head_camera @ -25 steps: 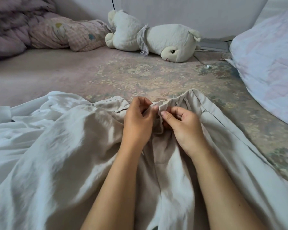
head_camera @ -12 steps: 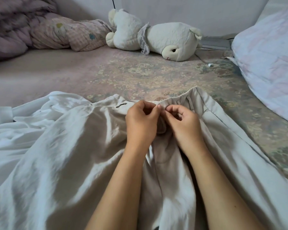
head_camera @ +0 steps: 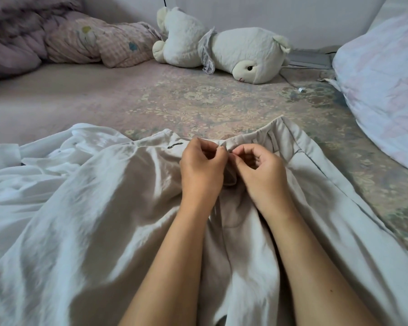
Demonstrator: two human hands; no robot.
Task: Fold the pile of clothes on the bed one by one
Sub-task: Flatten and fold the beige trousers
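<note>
Beige trousers (head_camera: 292, 208) waistband edge pinched by left hand (head_camera: 201, 168) and right hand (head_camera: 260, 171), bare bed (head_camera: 151, 102) beyond

The beige trousers (head_camera: 304, 208) lie on a bedcover (head_camera: 198, 102) with a faded pink, cream and grey-green floral pattern. Left of the trousers is a white garment (head_camera: 33, 184). Beyond them lie a cream plush lamb (head_camera: 233, 52), a pink checked quilt (head_camera: 104, 43) and, to the right, a pale pink-and-white pillow (head_camera: 382, 78).
</note>
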